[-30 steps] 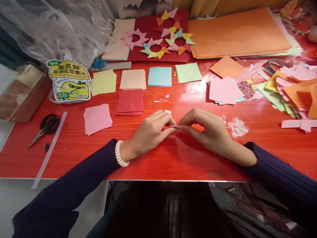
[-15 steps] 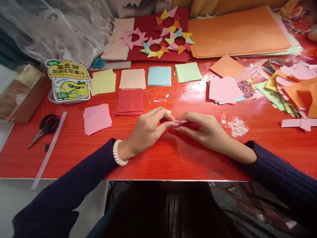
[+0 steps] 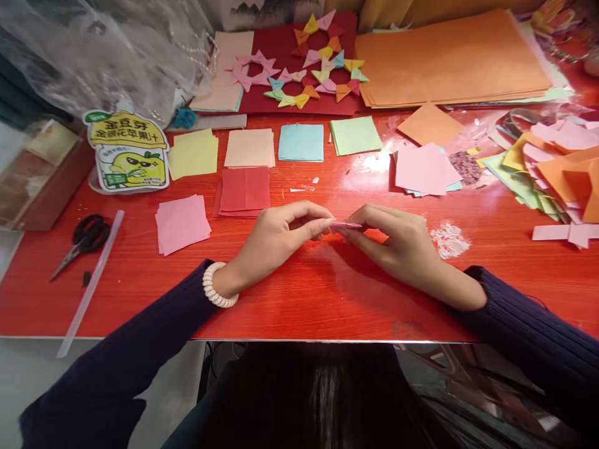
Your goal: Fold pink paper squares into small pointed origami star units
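Note:
Between my two hands is a small folded pink paper (image 3: 345, 225), seen nearly edge-on just above the red table (image 3: 299, 299). My left hand (image 3: 290, 237) pinches its left end between thumb and fingers. On the other end, my right hand (image 3: 395, 240) is closed with thumb below and index finger above. How the paper is folded cannot be made out. A stack of red paper squares (image 3: 246, 189) lies behind my left hand, and pink squares (image 3: 183, 224) lie to its left.
Stacks of yellow (image 3: 193, 154), peach (image 3: 249, 148), blue (image 3: 301, 143) and green squares (image 3: 355, 135) form a row. Folded paper rings (image 3: 255, 70) lie behind them. Black scissors (image 3: 84, 240) and a translucent strip (image 3: 93, 280) are at left, paper scraps (image 3: 566, 168) at right.
My right hand has shifted slightly right, and more of the pink paper shows between my hands. My left hand's fingers have moved a little along its left end.

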